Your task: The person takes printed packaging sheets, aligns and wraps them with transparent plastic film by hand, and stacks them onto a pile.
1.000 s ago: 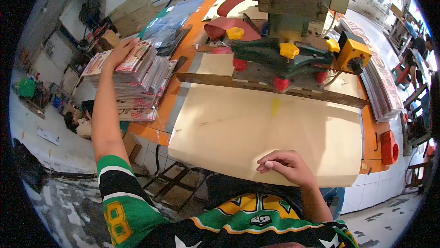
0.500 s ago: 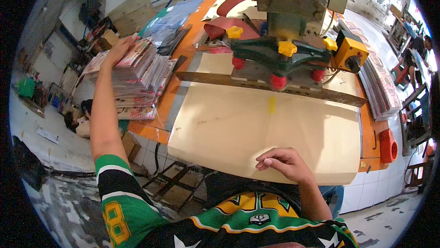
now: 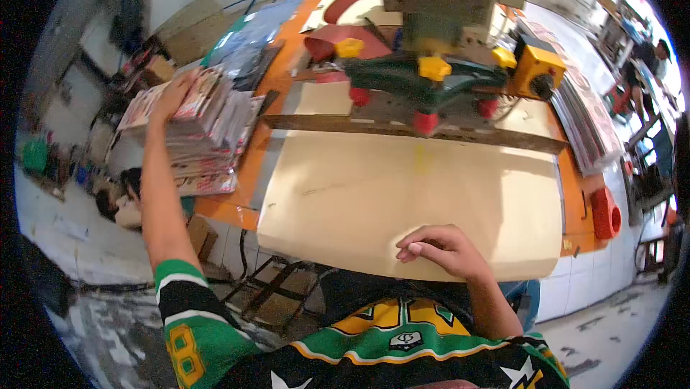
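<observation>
My left hand (image 3: 175, 95) reaches out to the far left and rests on top of a stack of printed plastic packets (image 3: 208, 119). Its fingers lie over the packets' far edge and are blurred, so their grip is unclear. Over the front part of a large cream sheet (image 3: 359, 195) is my right hand (image 3: 442, 249), with fingers curled together and thumb against them. Nothing shows in it. Beyond the sheet stands a press with a dark green head (image 3: 402, 76), yellow knobs and red feet, above a long metal bar (image 3: 323, 124).
An orange table (image 3: 215, 209) carries the sheet. Clear plastic sleeves (image 3: 248, 40) lie behind the packets. To the right are another packet stack (image 3: 586, 130), a yellow control box (image 3: 537, 72) and a red roll-like object (image 3: 606, 213). People are in the background.
My left hand has drawn back slightly across the top of the stack. My right hand keeps nearly the same pose over the sheet. The whole view has shifted a little.
</observation>
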